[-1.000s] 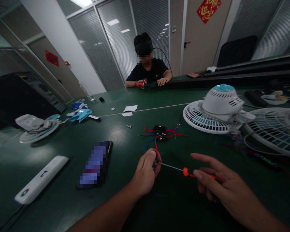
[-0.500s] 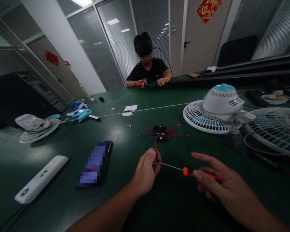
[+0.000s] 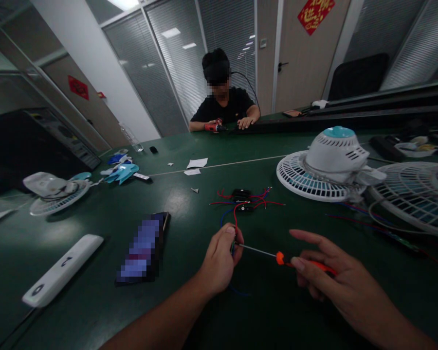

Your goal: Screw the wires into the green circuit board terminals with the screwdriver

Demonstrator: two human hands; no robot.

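My left hand (image 3: pixel 221 260) is closed around a small part, mostly hidden by the fingers, with a red wire (image 3: pixel 235 214) and a blue wire running from it. In my right hand (image 3: pixel 336 274) is a screwdriver (image 3: pixel 281 257) with an orange and black handle. Its thin metal shaft points left, and the tip meets the small part at my left fingertips. My right thumb and lower fingers grip the handle while the index finger stretches out. Just beyond my left hand lie small black modules (image 3: pixel 241 195) with red and blue wires.
A phone (image 3: pixel 142 250) and a white power strip (image 3: pixel 63 270) lie at left. White fan heads (image 3: pixel 336 160) rest on the right, another fan (image 3: pixel 58 192) at far left. Paper pieces (image 3: pixel 197 163) lie mid-table. Across the table, a person (image 3: pixel 222 104) holds a red power drill (image 3: pixel 213 128).
Both hands and the screwdriver stay nearly still. At the far left edge, a pale sheet-like thing has come into view.
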